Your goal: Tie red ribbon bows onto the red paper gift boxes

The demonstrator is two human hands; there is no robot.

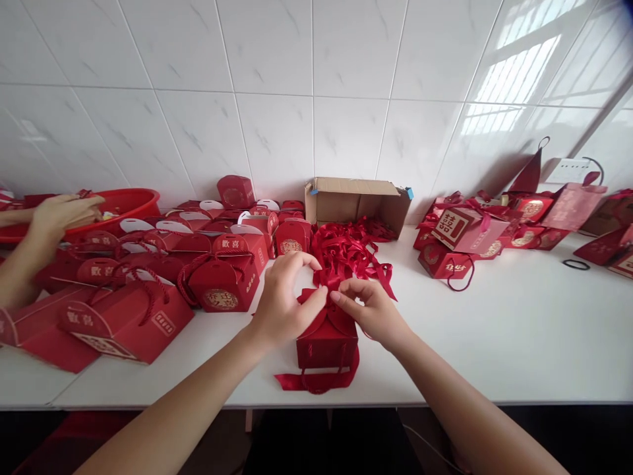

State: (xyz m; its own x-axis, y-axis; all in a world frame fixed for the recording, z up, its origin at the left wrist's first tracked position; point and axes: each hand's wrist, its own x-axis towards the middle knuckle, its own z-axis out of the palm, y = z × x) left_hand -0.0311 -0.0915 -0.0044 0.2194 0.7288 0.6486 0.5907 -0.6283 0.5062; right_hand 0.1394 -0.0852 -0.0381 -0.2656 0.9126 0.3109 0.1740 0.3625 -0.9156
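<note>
A small red gift box (326, 349) stands in front of me at the table's near edge, its rope handle hanging down the near side. A wide red satin ribbon (289, 382) passes beneath it, with one cut end lying out to the left. Above the lid, my left hand (289, 300) is curled with thumb and fingers at the ribbon. Facing it from the right, my right hand (373, 310) pinches the ribbon between thumb and forefinger. The ribbon between my fingertips is mostly hidden and blends with the pile behind.
Loose red ribbons (346, 247) spill from a cardboard carton (359, 185) at the wall. Many red gift boxes (222, 284) crowd the left. Ribboned boxes (467, 227) are stacked right. Another person's hand (66, 214) reaches by a red basin (131, 198). A black loop (576, 264) lies right.
</note>
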